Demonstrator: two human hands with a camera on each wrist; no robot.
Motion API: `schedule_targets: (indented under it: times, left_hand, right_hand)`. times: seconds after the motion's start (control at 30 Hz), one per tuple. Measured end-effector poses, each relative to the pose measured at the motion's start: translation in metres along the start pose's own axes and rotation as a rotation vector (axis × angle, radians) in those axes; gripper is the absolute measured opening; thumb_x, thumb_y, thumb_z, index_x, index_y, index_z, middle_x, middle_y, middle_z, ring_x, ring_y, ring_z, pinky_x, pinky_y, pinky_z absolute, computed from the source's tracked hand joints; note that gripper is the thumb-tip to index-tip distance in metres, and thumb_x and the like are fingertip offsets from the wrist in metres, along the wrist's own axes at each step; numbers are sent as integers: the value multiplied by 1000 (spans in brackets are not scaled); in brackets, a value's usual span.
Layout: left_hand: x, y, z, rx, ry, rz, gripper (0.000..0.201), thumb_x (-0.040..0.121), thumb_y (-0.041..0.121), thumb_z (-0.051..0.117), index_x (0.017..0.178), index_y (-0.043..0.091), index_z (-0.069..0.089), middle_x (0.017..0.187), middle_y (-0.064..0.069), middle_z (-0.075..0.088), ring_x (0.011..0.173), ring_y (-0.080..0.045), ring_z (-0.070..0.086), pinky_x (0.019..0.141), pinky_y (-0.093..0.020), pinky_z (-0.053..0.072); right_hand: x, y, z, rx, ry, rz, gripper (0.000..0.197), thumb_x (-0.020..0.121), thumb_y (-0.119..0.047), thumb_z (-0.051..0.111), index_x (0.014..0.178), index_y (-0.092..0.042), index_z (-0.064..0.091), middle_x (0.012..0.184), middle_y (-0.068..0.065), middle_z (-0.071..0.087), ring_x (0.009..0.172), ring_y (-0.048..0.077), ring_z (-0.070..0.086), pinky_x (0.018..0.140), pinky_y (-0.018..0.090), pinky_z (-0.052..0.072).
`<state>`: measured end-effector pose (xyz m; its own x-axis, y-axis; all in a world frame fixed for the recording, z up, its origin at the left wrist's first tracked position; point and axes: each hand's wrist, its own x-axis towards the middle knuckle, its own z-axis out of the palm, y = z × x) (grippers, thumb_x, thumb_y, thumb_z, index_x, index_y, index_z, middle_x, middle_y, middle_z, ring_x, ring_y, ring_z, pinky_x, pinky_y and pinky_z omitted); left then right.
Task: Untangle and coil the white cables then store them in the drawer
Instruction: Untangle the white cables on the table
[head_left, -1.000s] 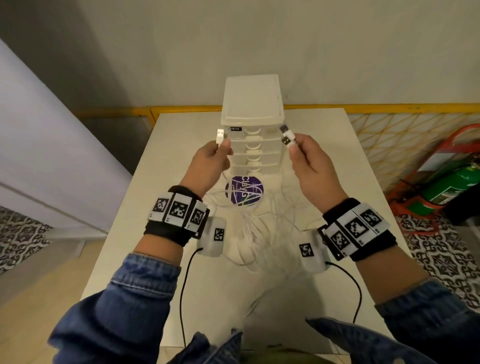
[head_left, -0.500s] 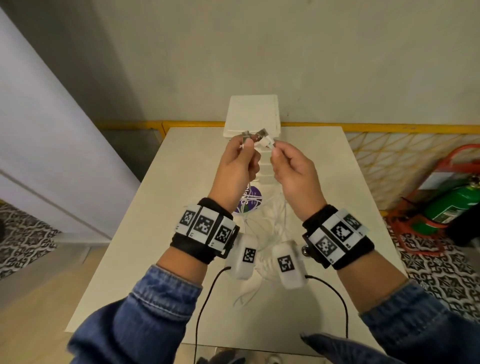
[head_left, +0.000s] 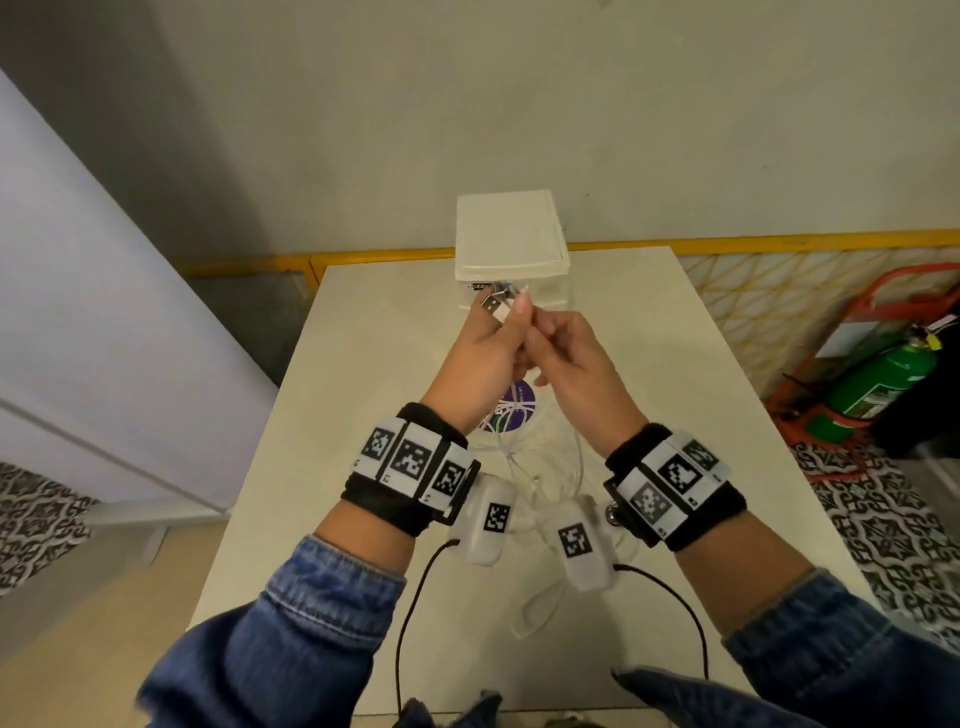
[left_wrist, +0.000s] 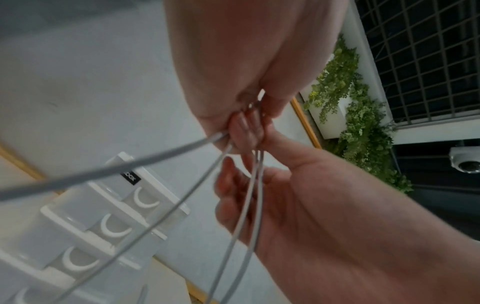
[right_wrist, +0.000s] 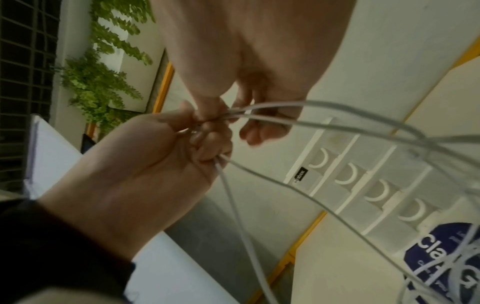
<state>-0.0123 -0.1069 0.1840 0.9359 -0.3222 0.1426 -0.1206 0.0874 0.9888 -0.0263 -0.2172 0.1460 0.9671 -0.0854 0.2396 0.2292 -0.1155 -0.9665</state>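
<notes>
Both hands are raised in front of the white drawer unit (head_left: 511, 244). My left hand (head_left: 506, 317) pinches the two USB plugs (head_left: 494, 306) of the white cables (head_left: 540, 467) together at its fingertips. Close on its right, my right hand (head_left: 537, 327) pinches the cable strands just below the plugs. In the left wrist view the cables (left_wrist: 241, 205) hang from the left hand (left_wrist: 244, 127) across the right hand's palm (left_wrist: 311, 205). The right wrist view shows the strands (right_wrist: 324, 121) leaving the right hand (right_wrist: 228, 115) beside the left hand (right_wrist: 155, 160). The tangle lies on the table (head_left: 363, 415).
The drawer unit's several drawers (right_wrist: 348, 176) are all closed. A purple round sticker (head_left: 511, 405) lies on the table under the cables. A green fire extinguisher (head_left: 883, 384) stands on the floor at the right. A pale wall panel (head_left: 104, 312) stands at the left.
The hands came together from about a drawer's width apart. Both plugs, one in each hand before, are now held together in the left hand, and the right hand has slid just below them.
</notes>
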Motion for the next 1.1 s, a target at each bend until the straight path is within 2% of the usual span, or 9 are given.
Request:
schedule_targets:
  times: [0.1, 0.17, 0.27, 0.4, 0.63, 0.8, 0.9, 1.03, 1.1]
  left_hand:
    - [1, -1, -14, 40, -97, 44, 30, 102, 29, 33, 78, 22, 50, 68, -10, 47, 49, -18, 44, 45, -30, 38]
    - [5, -2, -24, 18, -117, 63, 34, 102, 30, 32, 74, 23, 49, 65, -11, 41, 45, -19, 37, 43, -30, 34]
    - [11, -4, -43, -84, -97, 106, 28, 101, 24, 31, 77, 17, 41, 65, 0, 44, 50, -10, 33, 52, -25, 37]
    - [16, -13, -71, 35, -21, 164, 30, 103, 23, 29, 77, 20, 45, 68, 4, 52, 66, -9, 48, 70, -24, 39]
    - [10, -59, -92, 59, 194, -117, 17, 98, 28, 47, 102, 12, 49, 90, -3, 64, 87, -14, 61, 78, -29, 48]
    - [8, -89, -111, 492, 248, -98, 60, 85, 25, 67, 134, 8, 38, 114, -4, 50, 102, -8, 51, 88, -20, 40]
    - [5, -80, -95, 524, 72, 120, 39, 91, 28, 58, 126, 12, 50, 113, 3, 58, 106, -5, 52, 92, -12, 37]
    - [4, -62, -65, 474, -375, -74, 16, 96, 25, 49, 95, 18, 63, 72, 5, 62, 65, 0, 57, 67, -14, 45]
    - [6, -62, -62, 471, -417, -179, 27, 97, 26, 46, 77, 17, 61, 55, 4, 49, 46, -2, 45, 53, -17, 39]
  right_hand:
    - [-8, 2, 4, 28, -271, 26, 37, 89, -41, 40, 117, -19, 47, 106, -3, 61, 91, -7, 59, 82, 12, 47]
    - [-13, 7, 9, -36, -346, 47, 28, 88, -44, 40, 100, -24, 55, 81, -3, 63, 72, 2, 60, 73, 14, 46]
    - [-17, 21, 17, -96, -298, 100, 27, 96, -30, 42, 75, -32, 60, 58, -11, 54, 60, 10, 49, 69, 27, 42]
    - [-23, 23, 18, -136, -247, 109, 32, 98, -19, 39, 69, -18, 52, 61, -3, 49, 61, 11, 48, 68, 18, 42]
    - [-29, 34, 15, -271, -146, 120, 23, 98, -15, 40, 98, -6, 61, 61, -22, 59, 60, -9, 51, 64, 8, 39]
    - [-30, 41, 10, -509, -174, 73, 26, 98, -23, 40, 95, -9, 62, 71, -19, 54, 64, -10, 50, 63, 12, 35]
    - [-27, 43, 8, -541, -225, 55, 27, 98, -23, 40, 96, -6, 61, 77, -19, 58, 71, -13, 53, 68, 10, 38]
    - [-17, 40, 2, -506, -223, 31, 23, 97, -22, 42, 92, -10, 61, 89, 3, 67, 85, 15, 60, 80, 29, 44]
    - [-11, 37, -4, -532, -251, -4, 22, 96, -19, 44, 90, -9, 62, 87, 6, 66, 82, 20, 59, 78, 31, 44]
